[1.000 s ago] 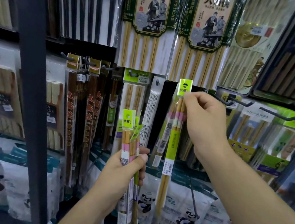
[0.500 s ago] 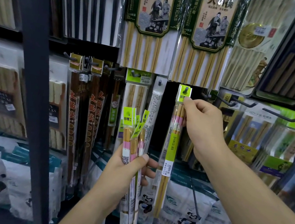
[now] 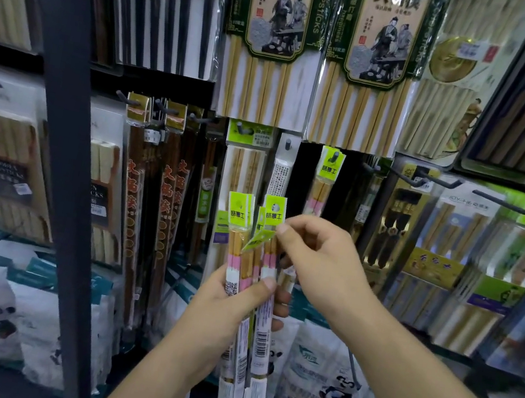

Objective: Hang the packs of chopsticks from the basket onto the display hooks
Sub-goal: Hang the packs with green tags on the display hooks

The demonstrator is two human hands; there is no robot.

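Since the earlier frame our right hand point(image 3: 319, 264) has left the pack it was hanging and come down to the bundle, and that hung pack point(image 3: 324, 188) now dangles by its green header from a display hook point(image 3: 333, 158) in the middle of the wall. Our left hand point(image 3: 233, 301) holds the bundle of packs point(image 3: 255, 267) upright, its grip clamped round their middle with the thumb pressed across the front. Our right grip is pinched together on the green header of the rightmost pack point(image 3: 274, 213), thumb and forefinger at its edge. We judge these packs light and stiff along their length because of the chopsticks inside, but the clear sleeves look slick and the paper headers thin, so the header near its punched hole seems the place to take hold, gently enough not to tear it. The basket is not in view. Open room is narrow: the hook sits between a white-labelled pack point(image 3: 281, 174) on the left and dark packs point(image 3: 395, 228) on the right, with the large hot-pot chopstick cards point(image 3: 277, 41) hanging just above it. Bare hooks point(image 3: 437, 181) jut out to the right, so we would lift straight up and forward.
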